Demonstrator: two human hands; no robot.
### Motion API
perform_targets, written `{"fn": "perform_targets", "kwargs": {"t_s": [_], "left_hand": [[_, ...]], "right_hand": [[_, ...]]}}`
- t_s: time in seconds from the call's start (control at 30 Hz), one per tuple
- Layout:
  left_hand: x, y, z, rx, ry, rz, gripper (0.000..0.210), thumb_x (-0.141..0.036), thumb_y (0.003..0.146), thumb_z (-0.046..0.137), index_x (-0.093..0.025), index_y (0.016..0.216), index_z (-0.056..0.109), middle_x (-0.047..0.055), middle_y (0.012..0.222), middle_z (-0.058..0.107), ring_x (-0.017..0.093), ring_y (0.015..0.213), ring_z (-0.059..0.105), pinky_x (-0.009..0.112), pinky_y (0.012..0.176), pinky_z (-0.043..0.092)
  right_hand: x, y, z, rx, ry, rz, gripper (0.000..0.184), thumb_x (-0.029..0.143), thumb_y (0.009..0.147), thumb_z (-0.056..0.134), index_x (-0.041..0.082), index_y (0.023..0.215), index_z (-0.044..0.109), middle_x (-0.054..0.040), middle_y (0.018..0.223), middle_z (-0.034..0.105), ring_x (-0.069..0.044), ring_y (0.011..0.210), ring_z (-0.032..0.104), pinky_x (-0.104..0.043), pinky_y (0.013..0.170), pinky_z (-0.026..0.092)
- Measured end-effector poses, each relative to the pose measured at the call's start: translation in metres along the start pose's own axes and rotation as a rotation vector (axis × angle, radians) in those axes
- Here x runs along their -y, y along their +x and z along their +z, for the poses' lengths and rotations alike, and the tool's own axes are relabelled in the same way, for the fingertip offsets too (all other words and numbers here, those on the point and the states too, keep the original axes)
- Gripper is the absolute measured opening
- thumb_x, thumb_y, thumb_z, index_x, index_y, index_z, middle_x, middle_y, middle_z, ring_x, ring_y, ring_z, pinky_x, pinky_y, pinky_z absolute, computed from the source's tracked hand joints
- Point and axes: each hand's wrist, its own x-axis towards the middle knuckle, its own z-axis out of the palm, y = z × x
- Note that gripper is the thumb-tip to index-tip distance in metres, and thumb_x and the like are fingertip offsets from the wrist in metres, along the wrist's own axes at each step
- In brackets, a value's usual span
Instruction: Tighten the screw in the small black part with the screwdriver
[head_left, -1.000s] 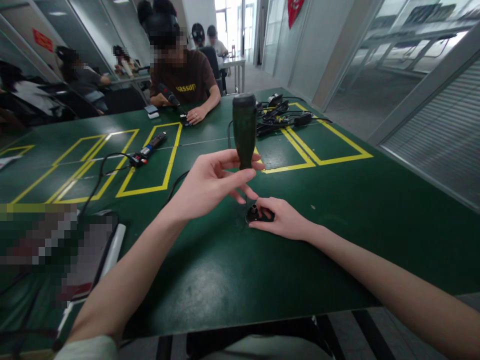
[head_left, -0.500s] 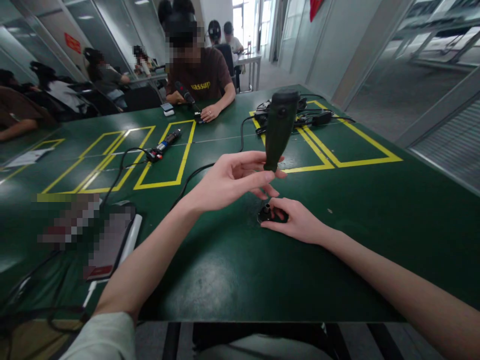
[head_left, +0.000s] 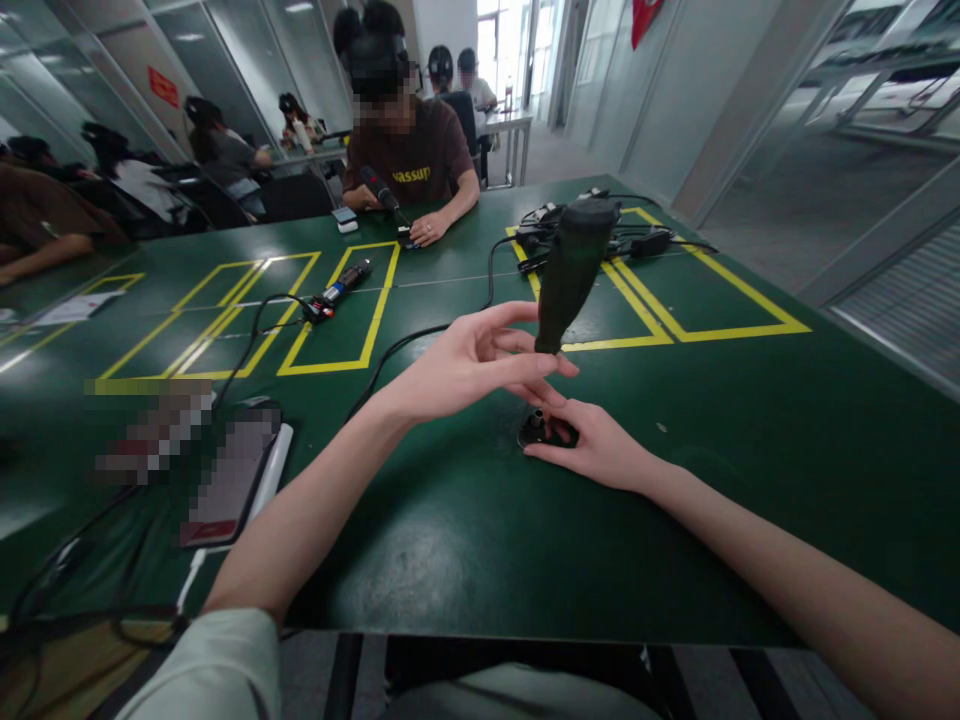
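My left hand [head_left: 487,362] is closed around the lower, narrow end of a dark screwdriver [head_left: 576,265]. The thick handle points up and leans to the right, and its tip is hidden behind my fingers. Just below, my right hand [head_left: 600,445] rests on the table, its thumb and fingers closed on a small black part [head_left: 531,432]. A short metal post stands up from that part, under the fingers of my left hand. The fingertips of both hands come very close together; whether they touch I cannot tell.
Black cables and adapters [head_left: 652,242] lie in a yellow-taped box on the green table [head_left: 480,530]. A corded tool [head_left: 341,290] lies left of centre. Two phone-like devices [head_left: 238,470] are at left. Across the table a person [head_left: 416,150] works with a power screwdriver [head_left: 379,188].
My left hand and the screwdriver have come down a little toward the black part, and the screwdriver leans slightly more to the right. My right hand keeps its grip. The whole view has shifted slightly.
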Motion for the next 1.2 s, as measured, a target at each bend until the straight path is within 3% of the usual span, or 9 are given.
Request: {"fn": "perform_targets", "kwargs": {"t_s": [0.13,0.37,0.5,0.6,0.83,1.03,1.2], "left_hand": [[0.000,0.000,-0.005,0.042,0.008,-0.007,0.042,-0.037,0.084,0.085,-0.012,0.113,0.066,0.012,0.107,0.081,0.019,0.085,0.080,0.029,0.082,0.064],[0.002,0.002,-0.008,0.013,-0.038,-0.011,0.045,-0.038,0.085,0.082,-0.021,0.115,0.053,0.008,0.101,0.083,0.022,0.082,0.082,0.035,0.082,0.063],[0.003,0.004,-0.013,0.049,-0.082,-0.035,0.046,-0.053,0.092,0.067,-0.018,0.122,0.061,0.012,0.106,0.082,0.026,0.087,0.082,0.037,0.084,0.062],[0.005,0.006,-0.017,0.119,-0.150,-0.071,0.055,-0.062,0.092,0.054,-0.014,0.115,0.069,0.018,0.112,0.081,0.030,0.093,0.082,0.038,0.087,0.062],[0.006,0.008,-0.017,0.088,-0.218,-0.043,0.040,-0.057,0.094,0.054,-0.020,0.107,0.060,0.013,0.104,0.083,0.030,0.090,0.082,0.040,0.086,0.061],[0.004,0.008,-0.014,0.079,-0.152,-0.088,0.068,-0.075,0.092,0.048,-0.016,0.122,0.067,0.018,0.115,0.081,0.031,0.094,0.081,0.038,0.087,0.061],[0.004,0.007,-0.014,0.070,-0.160,-0.074,0.068,-0.080,0.093,0.043,-0.018,0.116,0.061,0.017,0.111,0.082,0.031,0.092,0.082,0.042,0.088,0.061]], "right_hand": [[0.000,0.000,0.000,0.014,-0.008,0.008,0.036,0.050,0.090,0.073,0.021,0.080,0.055,0.0015,0.070,0.056,-0.015,0.063,0.052,-0.028,0.062,0.038],[-0.001,0.001,0.001,0.016,-0.002,0.000,0.038,0.050,0.089,0.074,0.022,0.077,0.053,0.0028,0.068,0.054,-0.014,0.060,0.048,-0.028,0.061,0.036],[0.000,0.001,0.000,0.028,-0.011,0.014,0.038,0.050,0.089,0.075,0.022,0.078,0.053,0.0033,0.067,0.054,-0.015,0.060,0.050,-0.028,0.061,0.036],[0.002,0.002,-0.001,0.030,-0.005,0.015,0.036,0.050,0.090,0.074,0.021,0.080,0.055,0.0025,0.069,0.055,-0.015,0.062,0.051,-0.028,0.062,0.036],[0.001,0.002,0.000,0.030,0.006,0.016,0.038,0.051,0.090,0.073,0.021,0.079,0.053,0.0033,0.068,0.053,-0.014,0.061,0.049,-0.028,0.062,0.035],[0.002,0.002,-0.001,0.020,0.005,0.010,0.039,0.052,0.090,0.074,0.022,0.079,0.052,0.0031,0.069,0.054,-0.014,0.060,0.049,-0.027,0.061,0.036],[0.003,0.002,-0.001,0.019,0.005,0.001,0.036,0.050,0.090,0.074,0.021,0.081,0.055,0.0020,0.071,0.058,-0.015,0.062,0.052,-0.028,0.063,0.037]]}}
